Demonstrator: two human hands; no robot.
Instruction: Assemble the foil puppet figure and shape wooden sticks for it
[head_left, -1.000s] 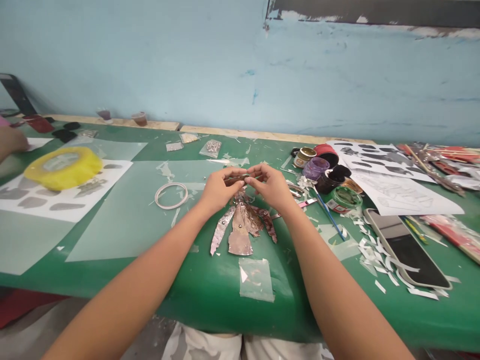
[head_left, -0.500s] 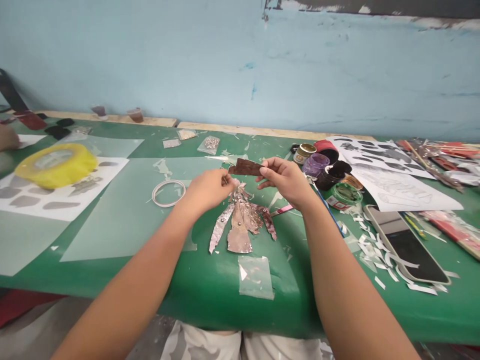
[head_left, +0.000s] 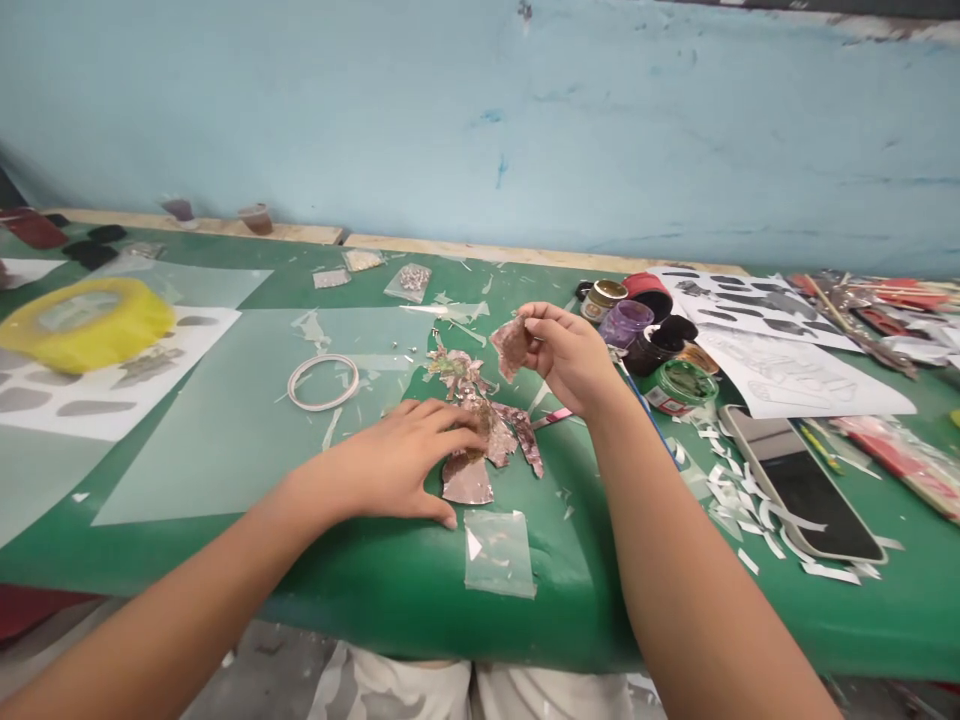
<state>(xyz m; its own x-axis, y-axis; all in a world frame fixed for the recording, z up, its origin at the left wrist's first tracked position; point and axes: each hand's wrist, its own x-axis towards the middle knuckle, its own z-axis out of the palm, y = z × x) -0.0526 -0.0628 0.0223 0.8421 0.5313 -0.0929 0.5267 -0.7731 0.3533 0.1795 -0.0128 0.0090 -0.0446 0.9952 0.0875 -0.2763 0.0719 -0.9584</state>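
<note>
My left hand lies flat, fingers spread, on a figure of shiny pinkish foil pieces laid out on the green table. My right hand is raised just above and right of it, and pinches a small brownish foil piece between thumb and fingers. A small clear plastic bag lies near the table's front edge, just below the figure.
A white tape ring sits left of the figure on translucent sheets. Paint jars, a blue brush, paper scraps and a phone crowd the right. A yellow tape roll rests on printed paper at the left.
My left hand let go of the foil piece and dropped flat onto the figure. My right hand kept the piece and turned it. The camera tilted slightly down and right.
</note>
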